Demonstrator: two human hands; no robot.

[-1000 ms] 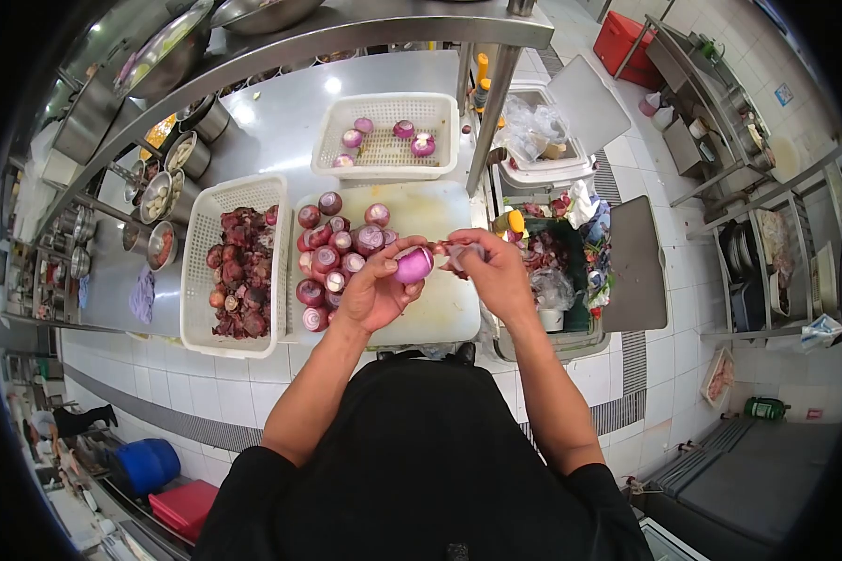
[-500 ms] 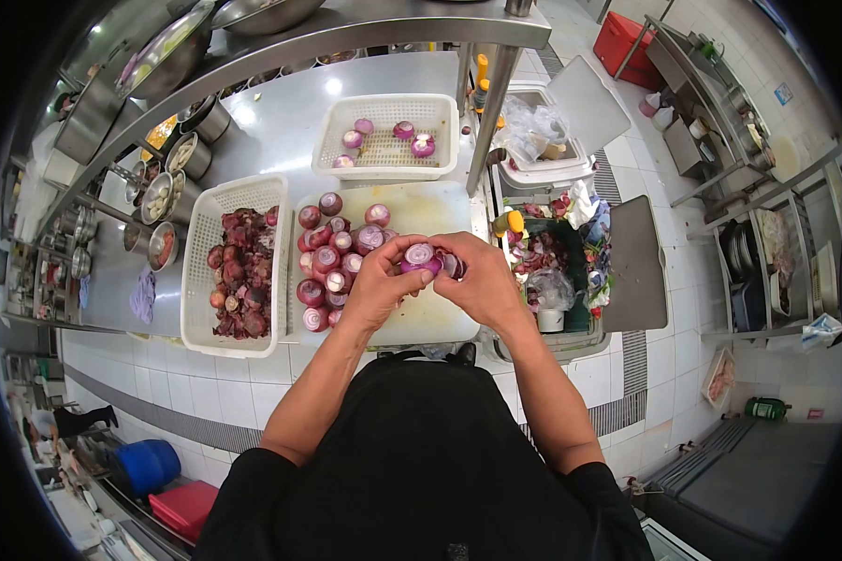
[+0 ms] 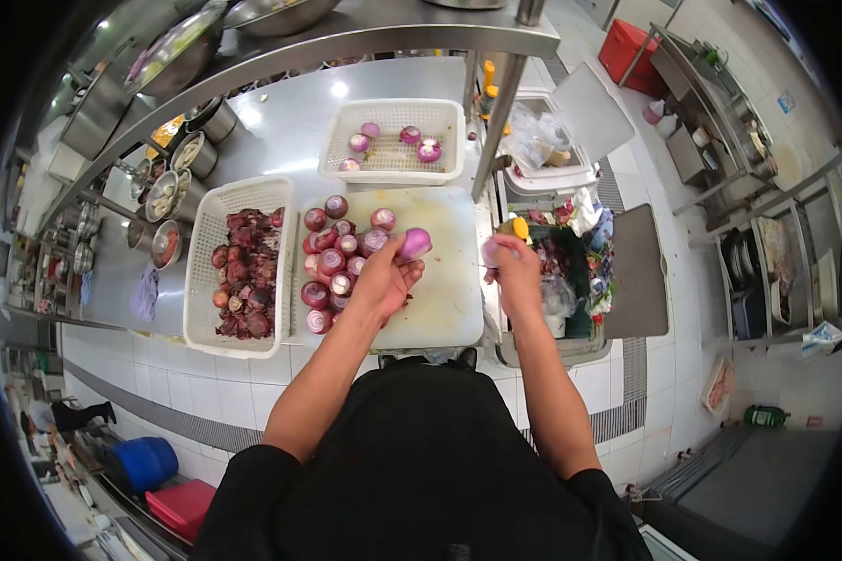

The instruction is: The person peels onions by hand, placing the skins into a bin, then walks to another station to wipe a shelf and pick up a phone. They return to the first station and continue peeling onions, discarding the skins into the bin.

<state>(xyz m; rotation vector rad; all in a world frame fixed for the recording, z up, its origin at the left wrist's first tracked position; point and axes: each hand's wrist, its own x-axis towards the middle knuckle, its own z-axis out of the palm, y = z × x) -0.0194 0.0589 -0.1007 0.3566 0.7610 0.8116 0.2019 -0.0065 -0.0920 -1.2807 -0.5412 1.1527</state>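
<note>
My left hand [image 3: 386, 283] is closed round a peeled purple onion [image 3: 415, 244] above the cutting board [image 3: 444, 299]. Beside it on the board lies a pile of several red onions [image 3: 331, 262]. My right hand [image 3: 513, 271] hovers at the board's right side, near the waste bin [image 3: 578, 280]; its fingers are pinched on something pale that I cannot make out. A white basket [image 3: 195, 280] at the left holds dark, unpeeled onions [image 3: 253, 266]. Behind the board, another white basket [image 3: 393, 176] contains several peeled onions [image 3: 429, 151].
A steel shelf rail [image 3: 346, 45] crosses above the counter, with a post [image 3: 500, 122] behind the board. Steel pots [image 3: 193, 152] stand at the left. An open white container [image 3: 543, 178] with plastic bags is behind the bin. A person's legs show at the far left.
My hands have parted. The left moved slightly left with the onion, while the right moved right toward the bin, away from the onion. The whole view has shifted slightly.
</note>
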